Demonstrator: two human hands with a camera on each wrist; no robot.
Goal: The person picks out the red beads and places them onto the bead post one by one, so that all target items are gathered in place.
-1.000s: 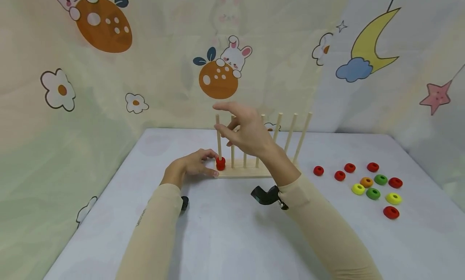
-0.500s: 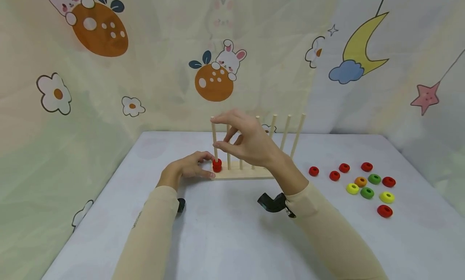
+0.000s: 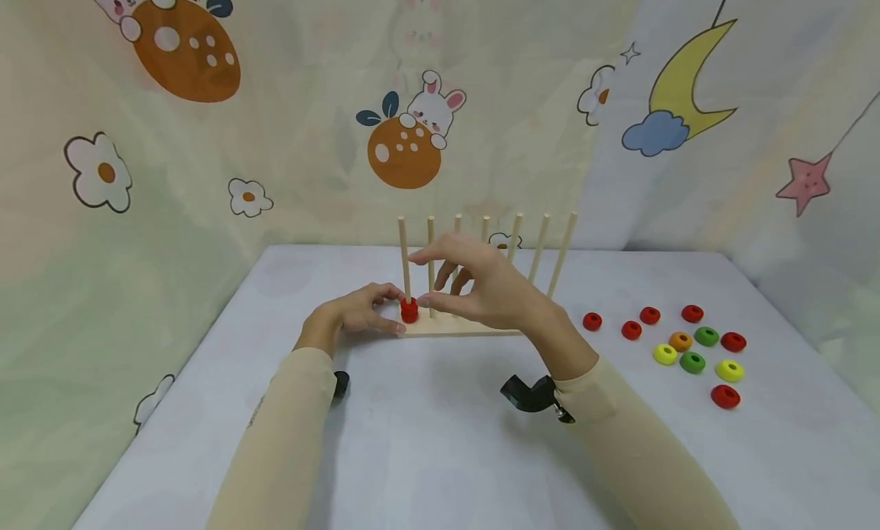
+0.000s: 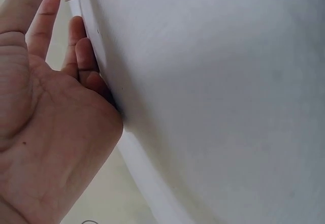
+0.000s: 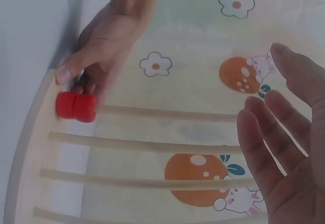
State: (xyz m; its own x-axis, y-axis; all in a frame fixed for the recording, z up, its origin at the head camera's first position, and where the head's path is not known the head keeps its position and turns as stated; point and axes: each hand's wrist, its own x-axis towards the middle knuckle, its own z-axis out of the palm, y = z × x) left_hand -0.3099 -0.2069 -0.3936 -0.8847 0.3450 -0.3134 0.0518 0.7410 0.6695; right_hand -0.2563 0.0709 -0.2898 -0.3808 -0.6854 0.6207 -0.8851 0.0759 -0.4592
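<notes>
A wooden peg stand (image 3: 461,326) with a row of upright pegs sits on the white table. Two red beads (image 3: 409,313) are stacked at the foot of its leftmost peg, seen also as red beads (image 5: 84,107) in the right wrist view. My left hand (image 3: 357,308) holds the left end of the base, its thumb at the front edge and fingers behind. Right of the leftmost peg, my right hand (image 3: 491,286) hovers with fingers spread and nothing between them, hiding part of the middle pegs. The left wrist view shows mostly the palm of the left hand (image 4: 56,107).
Loose beads lie scattered to the right: several red beads (image 3: 725,396), green beads (image 3: 692,362), yellow beads (image 3: 729,370) and an orange bead (image 3: 681,341). A patterned cloth (image 3: 309,133) hangs behind the table (image 3: 426,423).
My right hand has come down from the top of the leftmost peg and drawn slightly right, away from it. The left hand stays at the base; the two red beads stay on their peg.
</notes>
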